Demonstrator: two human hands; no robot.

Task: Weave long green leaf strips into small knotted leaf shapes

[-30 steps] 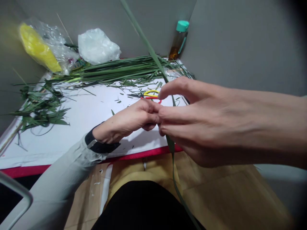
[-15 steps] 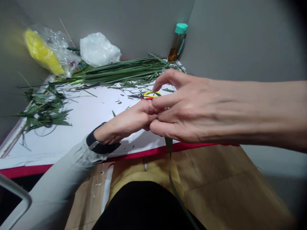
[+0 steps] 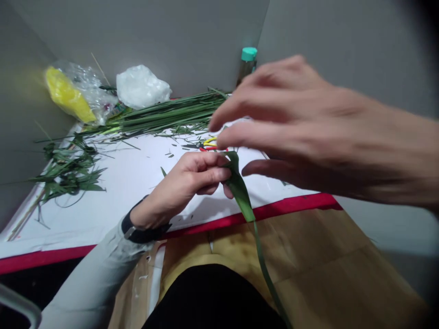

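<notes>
My left hand (image 3: 202, 176) pinches a green leaf (image 3: 241, 194) between thumb and fingers, above the table's front edge. The leaf looks folded near the fingertips, and a long narrow strip of it trails down past the edge toward the floor. To the right and above, my right hand (image 3: 291, 128) is blurred by motion, with its fingers apart and nothing visible in them. It is separate from the leaf. Behind the hands lies a cutting tool with yellow and red handles (image 3: 209, 145), partly hidden by my right hand.
A bundle of long green leaves (image 3: 168, 112) lies along the back of the white table (image 3: 126, 169). Woven green leaf pieces (image 3: 70, 169) sit at the left. A white plastic bag (image 3: 142, 87), a yellow packet (image 3: 68, 96) and a teal-capped bottle (image 3: 248, 55) stand at the back.
My right hand has let go near my left hand's fingertips and lifted away, up and to the right, its fingers spreading. The folded leaf in my left hand now shows. The view has shifted slightly.
</notes>
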